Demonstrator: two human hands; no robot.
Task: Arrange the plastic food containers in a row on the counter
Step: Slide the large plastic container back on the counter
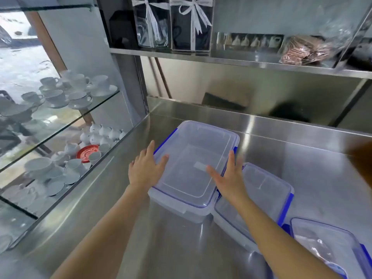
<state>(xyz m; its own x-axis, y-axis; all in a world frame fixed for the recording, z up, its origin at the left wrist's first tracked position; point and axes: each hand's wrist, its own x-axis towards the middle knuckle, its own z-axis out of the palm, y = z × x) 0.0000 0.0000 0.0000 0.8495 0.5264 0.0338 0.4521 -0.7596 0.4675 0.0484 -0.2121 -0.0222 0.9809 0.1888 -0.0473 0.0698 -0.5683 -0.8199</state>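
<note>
Three clear plastic food containers with blue clips stand on the steel counter (pixel 302 158). The largest container (pixel 193 158) is at the left, empty, lid on. My left hand (pixel 146 168) lies flat on its left lid edge, fingers spread. My right hand (pixel 229 178) rests flat on its right lid edge, fingers apart. Touching its right side is a middle container (pixel 263 194), partly hidden by my right forearm. A third container (pixel 330 248) with a crumpled clear bag inside sits at the lower right, cut off by the frame.
A glass display case (pixel 60 121) with white cups, saucers and a red saucer (pixel 86 153) borders the counter's left side. A steel shelf (pixel 221 57) above the back holds ribboned gift boxes and wrapped packets. A raised steel ledge runs along the counter's back.
</note>
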